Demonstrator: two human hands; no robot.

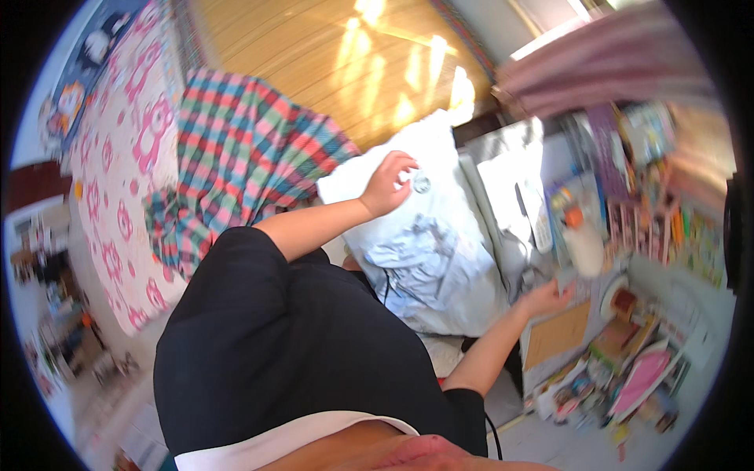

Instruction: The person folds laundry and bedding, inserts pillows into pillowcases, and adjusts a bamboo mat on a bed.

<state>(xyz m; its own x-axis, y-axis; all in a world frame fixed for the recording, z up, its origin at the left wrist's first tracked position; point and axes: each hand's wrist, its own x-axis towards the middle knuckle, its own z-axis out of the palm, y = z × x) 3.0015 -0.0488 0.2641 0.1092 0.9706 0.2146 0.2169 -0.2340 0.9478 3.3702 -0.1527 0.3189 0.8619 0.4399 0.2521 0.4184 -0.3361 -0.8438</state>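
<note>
My left hand [389,185] is over a white, puffy sheet of cloth or plastic [406,153] in front of me. Its fingers are curled and apart, with a gap to the thumb, and nothing is visible in it. Close to its fingertips is a small round grey mark on the white surface. Nearer my body, a crumpled light-blue piece [418,265] with grey patches lies on the white material. Out to the right, my right hand [548,297] is at the desk's near edge, below a white bottle [583,250] with an orange cap. Blur hides what its fingers touch.
A checked cloth [235,147] spreads across the left, beside a pink-patterned bed sheet [123,218]. Sunlight falls on a wooden slatted surface [283,47] beyond. Rightward stand a desk with a white remote control [542,232], books, a mauve curtain [595,65] and a cluttered shelf [545,406].
</note>
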